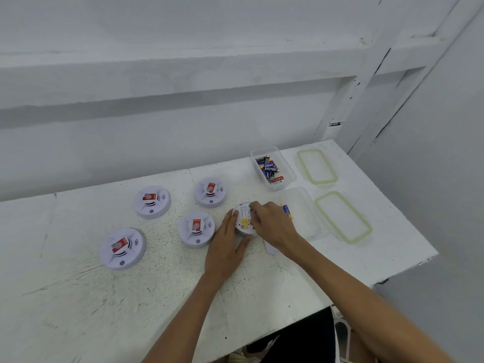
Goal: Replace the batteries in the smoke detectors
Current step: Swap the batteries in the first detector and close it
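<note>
White scuffed worktop under me, and my left hand has its fingers clamped round the rim of the upturned round white plastic smoke detector. My right hand curls its fingers onto the labelled back; pinching anything, I cannot tell. Left of my fingers sit four more white detectors; beyond them, the clear plastic box of batteries.

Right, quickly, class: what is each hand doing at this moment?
Left hand: grips the upturned smoke detector by its rim.
Right hand: fingers curled on its back; hold cannot be told.
</note>
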Demonstrator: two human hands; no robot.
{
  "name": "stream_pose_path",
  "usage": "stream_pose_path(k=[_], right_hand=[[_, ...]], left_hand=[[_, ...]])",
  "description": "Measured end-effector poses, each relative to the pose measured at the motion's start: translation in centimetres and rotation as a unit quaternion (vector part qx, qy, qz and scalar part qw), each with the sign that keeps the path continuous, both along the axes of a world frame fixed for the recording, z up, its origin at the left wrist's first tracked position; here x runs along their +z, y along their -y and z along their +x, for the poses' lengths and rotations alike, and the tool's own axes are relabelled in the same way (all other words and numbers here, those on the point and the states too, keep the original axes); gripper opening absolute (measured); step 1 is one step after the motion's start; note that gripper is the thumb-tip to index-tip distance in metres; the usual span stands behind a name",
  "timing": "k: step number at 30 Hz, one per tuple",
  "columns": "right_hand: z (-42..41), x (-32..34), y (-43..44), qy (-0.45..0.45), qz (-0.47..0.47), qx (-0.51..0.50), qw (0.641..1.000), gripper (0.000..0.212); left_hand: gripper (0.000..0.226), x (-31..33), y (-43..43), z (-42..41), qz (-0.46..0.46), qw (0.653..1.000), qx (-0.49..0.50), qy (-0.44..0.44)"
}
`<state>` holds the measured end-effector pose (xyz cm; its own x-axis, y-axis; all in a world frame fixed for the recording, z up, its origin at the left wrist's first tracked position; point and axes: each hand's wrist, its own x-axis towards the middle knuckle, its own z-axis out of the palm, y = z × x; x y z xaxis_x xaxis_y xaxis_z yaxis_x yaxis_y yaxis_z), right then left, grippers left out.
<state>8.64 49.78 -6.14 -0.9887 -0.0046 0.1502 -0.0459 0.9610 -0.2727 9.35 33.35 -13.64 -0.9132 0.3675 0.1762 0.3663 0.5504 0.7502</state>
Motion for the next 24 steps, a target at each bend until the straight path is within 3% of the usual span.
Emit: stream_pose_path(k=[6, 9, 18, 24], right_hand=[[-2.4, 2.5, -3.0, -0.117, -0.171, -0.081, 0.975, 0.018], [-4.8, 2.6, -4.8, -0.122, -0.192, -0.136, 0.964, 0.016], [-11.0, 2.1, -7.3, 0.097, -0.112, -0.21, 0.966, 0.034], [-12.4, 2.4, -6.5, 0.155, -0.04, -0.222, 0.962, 0.032]], left_hand=[[0.077, 0.1, 0.0, 0.0, -0.002, 1.0, 0.003, -0.008], [0.074, 0.2, 0.0, 0.0, -0.004, 1.0, 0.001, -0.005], [0.072, 0.1, 0.0, 0.0, -0.007, 1.0, 0.001, -0.008], [0.075, -0.2, 0.0, -0.3, -0.01, 1.0, 0.002, -0.013]])
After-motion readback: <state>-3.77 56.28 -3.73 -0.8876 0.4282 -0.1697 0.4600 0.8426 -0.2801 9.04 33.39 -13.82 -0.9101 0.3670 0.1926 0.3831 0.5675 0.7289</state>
